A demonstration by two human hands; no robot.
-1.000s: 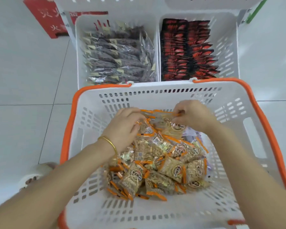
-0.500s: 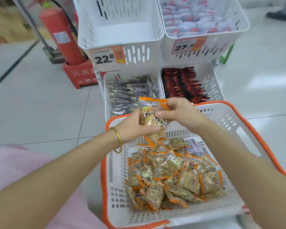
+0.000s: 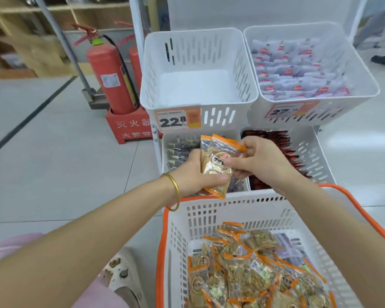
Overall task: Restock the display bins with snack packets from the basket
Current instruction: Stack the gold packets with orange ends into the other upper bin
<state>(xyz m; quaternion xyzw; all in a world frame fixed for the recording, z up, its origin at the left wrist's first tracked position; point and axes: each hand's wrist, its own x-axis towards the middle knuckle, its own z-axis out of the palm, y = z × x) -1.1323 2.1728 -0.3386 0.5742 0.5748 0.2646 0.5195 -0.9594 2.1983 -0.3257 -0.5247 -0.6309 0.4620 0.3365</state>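
Down close, the basket (image 3: 231, 212) sits low in front, white with an orange rim, and a heap of orange-edged snack packets (image 3: 249, 274) lies on its floor, so there's plenty left to shift. Just past the basket's far wall and above it, both hands are busy. The left hand (image 3: 193, 172) wraps its fingers round the lower half of a small stack of packets (image 3: 218, 158), thumb across the front, while the right hand (image 3: 260, 158) pinches the same stack at its upper side. Two orange top seals show; whether a third hides behind them I can't say. My read: the bundle is being squared up so it goes in tidy rather than scattered.

Beyond the basket, low down, the lower left bin (image 3: 166, 161) carries dark packets (image 3: 178, 150) and the lower right bin (image 3: 313, 156) red packets (image 3: 278, 138). Both look stocked. Higher and farther from the basket, the upper left bin (image 3: 193, 52), price tag (image 3: 178, 120) reading 22.8, shows only its bare white floor, so it's the likely target. The upper right bin (image 3: 351, 58) holds white packets (image 3: 296, 74). Far left of the basket stands a red fire extinguisher (image 3: 108, 74), well apart from the hands.
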